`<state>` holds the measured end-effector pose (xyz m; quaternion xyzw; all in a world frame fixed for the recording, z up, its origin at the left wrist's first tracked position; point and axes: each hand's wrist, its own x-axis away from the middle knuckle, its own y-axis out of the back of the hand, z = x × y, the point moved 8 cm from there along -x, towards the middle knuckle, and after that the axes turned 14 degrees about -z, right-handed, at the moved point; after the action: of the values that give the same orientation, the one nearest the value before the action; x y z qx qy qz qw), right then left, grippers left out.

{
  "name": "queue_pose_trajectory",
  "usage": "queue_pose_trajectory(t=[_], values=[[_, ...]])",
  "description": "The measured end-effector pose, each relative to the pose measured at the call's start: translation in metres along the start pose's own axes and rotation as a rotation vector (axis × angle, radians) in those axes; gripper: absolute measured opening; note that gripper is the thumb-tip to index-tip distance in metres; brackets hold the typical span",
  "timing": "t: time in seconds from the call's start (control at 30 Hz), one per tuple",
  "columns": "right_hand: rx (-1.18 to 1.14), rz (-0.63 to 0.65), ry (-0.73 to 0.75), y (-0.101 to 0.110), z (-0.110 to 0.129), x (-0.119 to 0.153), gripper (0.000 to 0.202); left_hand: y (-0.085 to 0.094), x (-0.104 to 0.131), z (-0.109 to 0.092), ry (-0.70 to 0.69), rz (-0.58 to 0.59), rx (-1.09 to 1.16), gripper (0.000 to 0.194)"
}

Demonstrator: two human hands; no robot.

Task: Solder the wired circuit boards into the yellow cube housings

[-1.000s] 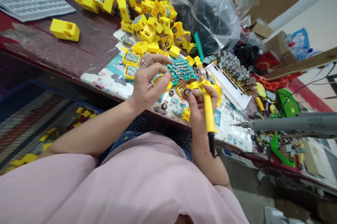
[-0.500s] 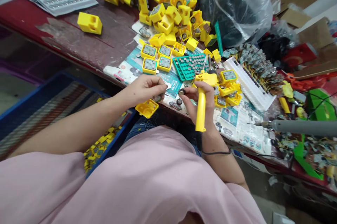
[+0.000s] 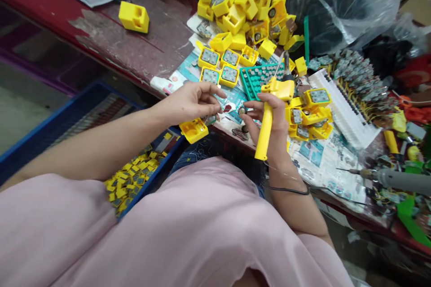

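Observation:
My left hand (image 3: 198, 103) has its fingers curled together, and whatever is between the tips is too small to make out. Just below it is an open yellow plastic case (image 3: 194, 130), with a small green circuit board (image 3: 210, 119) beside it, partly hidden by the fingers. My right hand (image 3: 274, 121) is wrapped around a yellow soldering gun (image 3: 265, 133), its metal end pointing away over a teal tray (image 3: 249, 85). Between that hand's thumb and fingertips is a small round dark-rimmed part (image 3: 242, 111). Another round part (image 3: 245, 129) lies just under it.
Yellow cases (image 3: 235, 19) are heaped at the back; several filled ones (image 3: 209, 57) sit nearer. A white rack (image 3: 350, 116) holds wired boards on the right. A grey soldering iron (image 3: 397, 178) juts in from the right edge. Below left is a blue crate (image 3: 97, 91) containing yellow pieces.
The camera view has shifted, so the table's contents appear farther right and higher. My left fingers have lifted slightly from the yellow case. My right hand keeps the soldering gun and round part.

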<state>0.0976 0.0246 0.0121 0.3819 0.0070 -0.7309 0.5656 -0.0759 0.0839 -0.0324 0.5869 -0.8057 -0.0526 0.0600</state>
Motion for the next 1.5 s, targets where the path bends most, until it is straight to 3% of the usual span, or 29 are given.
queue_pose_trajectory(t=[0.23, 0.4, 0.5, 0.6, 0.7, 0.87, 1.0, 1.13, 1.3, 1.5], values=[[0.077, 0.151, 0.03, -0.013, -0.005, 0.005, 0.047, -0.005, -0.019, -0.029, -0.356, 0.134, -0.596, 0.016], [0.32, 0.212, 0.238, -0.02, -0.002, 0.007, 0.042, -0.025, -0.017, -0.031, -0.427, 0.166, -0.834, 0.02], [0.417, 0.173, 0.267, -0.017, -0.002, 0.006, 0.036, -0.031, -0.017, -0.032, -0.419, 0.188, -0.908, 0.022], [0.506, 0.118, 0.267, -0.014, -0.002, 0.007, 0.032, -0.033, -0.019, -0.032, -0.404, 0.218, -0.942, 0.023], [0.572, 0.142, 0.284, -0.02, -0.002, 0.009, 0.031, -0.035, -0.022, -0.032, -0.381, 0.234, -0.972, 0.023], [0.486, 0.226, 0.285, -0.025, -0.002, 0.009, 0.032, -0.043, -0.024, -0.026, -0.333, 0.31, -1.044, 0.027], [0.383, 0.134, 0.246, -0.008, 0.003, 0.005, 0.032, -0.047, -0.026, -0.025, -0.319, 0.333, -1.045, 0.027], [0.303, 0.035, 0.187, 0.007, 0.005, 0.007, 0.027, -0.047, -0.023, -0.027, -0.326, 0.323, -0.988, 0.026], [0.279, 0.091, 0.217, -0.001, 0.006, 0.015, 0.028, -0.047, -0.014, -0.031, -0.392, 0.272, -0.9, 0.026], [0.251, 0.057, 0.204, -0.005, 0.007, 0.016, 0.031, -0.049, -0.011, -0.033, -0.4, 0.242, -0.884, 0.024]])
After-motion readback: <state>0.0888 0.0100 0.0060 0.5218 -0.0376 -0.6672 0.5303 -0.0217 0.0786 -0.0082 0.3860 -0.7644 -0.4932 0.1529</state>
